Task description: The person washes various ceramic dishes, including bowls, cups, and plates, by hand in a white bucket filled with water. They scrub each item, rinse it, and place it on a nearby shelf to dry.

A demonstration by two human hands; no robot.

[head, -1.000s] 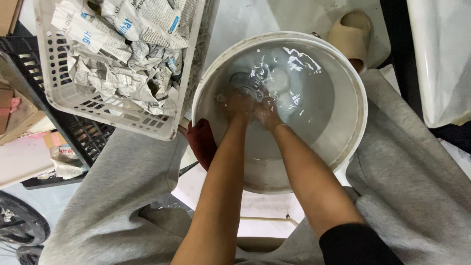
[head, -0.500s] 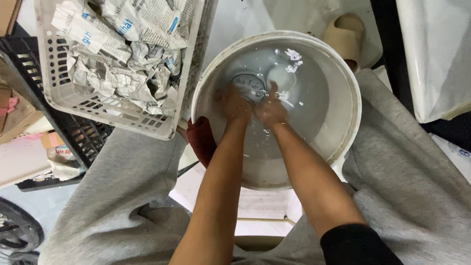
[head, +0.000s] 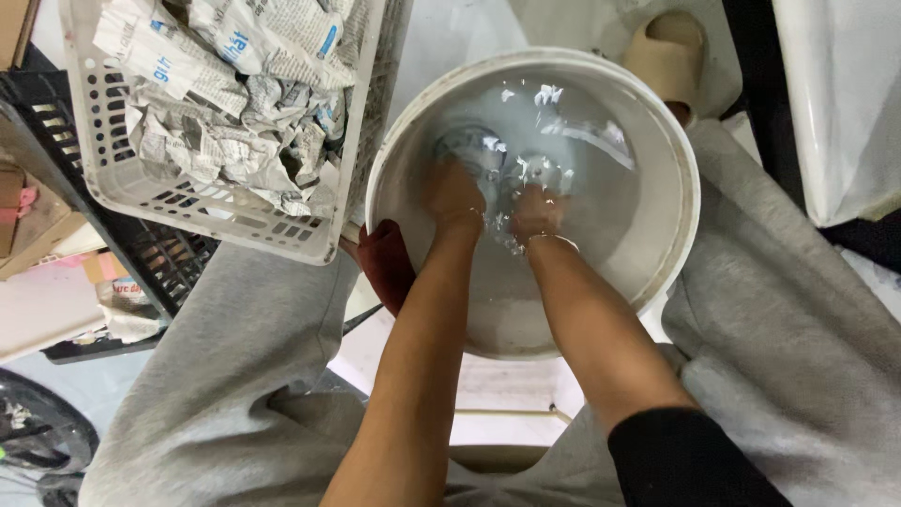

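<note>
Both hands have slid left in the round white plastic bucket (head: 671,141), left hand (head: 457,195) and right hand (head: 537,208) now submerged, closed around a small glassy object (head: 483,155) underwater.

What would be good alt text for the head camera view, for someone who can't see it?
Seen from above, a person's left hand and right hand are under water in a white bucket, around a small, blurred object. The bucket sits between grey-trousered knees; a white plastic crate of crumpled newspaper stands to the left.
</note>
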